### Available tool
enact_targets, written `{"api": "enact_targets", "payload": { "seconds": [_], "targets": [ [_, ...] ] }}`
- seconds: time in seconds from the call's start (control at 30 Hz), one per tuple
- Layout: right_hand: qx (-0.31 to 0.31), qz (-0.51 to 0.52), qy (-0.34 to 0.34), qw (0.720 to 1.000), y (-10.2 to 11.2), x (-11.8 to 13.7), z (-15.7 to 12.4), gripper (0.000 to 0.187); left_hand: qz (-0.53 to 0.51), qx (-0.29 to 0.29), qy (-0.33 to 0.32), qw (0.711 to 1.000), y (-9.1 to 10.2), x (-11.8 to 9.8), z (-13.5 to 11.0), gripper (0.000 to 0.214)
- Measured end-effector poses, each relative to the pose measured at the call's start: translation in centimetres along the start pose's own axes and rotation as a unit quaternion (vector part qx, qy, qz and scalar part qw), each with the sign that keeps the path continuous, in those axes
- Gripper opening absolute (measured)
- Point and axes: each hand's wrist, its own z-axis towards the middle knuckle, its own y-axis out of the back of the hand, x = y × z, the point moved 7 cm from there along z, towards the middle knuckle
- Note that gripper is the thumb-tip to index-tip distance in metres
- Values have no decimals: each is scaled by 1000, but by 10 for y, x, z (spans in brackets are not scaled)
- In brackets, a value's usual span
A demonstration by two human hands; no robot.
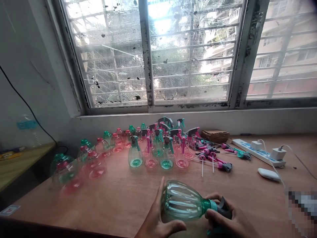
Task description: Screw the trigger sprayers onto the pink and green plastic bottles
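A clear green spray bottle (184, 201) lies sideways above the near edge of the table, its base to the left and its neck to the right. My left hand (158, 213) cups the base, thumb below and fingers behind. My right hand (230, 216) grips the teal collar and dark grey trigger head (224, 209) at the neck. The head sits on the bottle's neck; whether it is fully tight I cannot tell. Beyond my hands, several green and pink spray bottles (166, 158) with heads fitted stand upright in a group.
Several headless bottles (95, 165) stand on the left of the table (119, 205). Loose pink and teal trigger heads (210, 157) with tubes lie right of centre. A power strip (257, 152) with chargers, a white case (268, 174) and a brown cardboard piece (215, 136) lie on the right.
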Motion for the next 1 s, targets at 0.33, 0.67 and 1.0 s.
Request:
{"api": "enact_targets", "payload": {
  "seconds": [0.33,0.67,1.0],
  "targets": [
    [10,46,-7,999,3,-5,4,48,89,27,-43,995,3,7,1,105],
    [29,46,-4,999,5,-11,8,47,39,24,-39,998,2,7,3,110],
    [45,31,-1,999,5,-8,7,45,-10,42,-8,999,-2,7,4,117]
  ]
}}
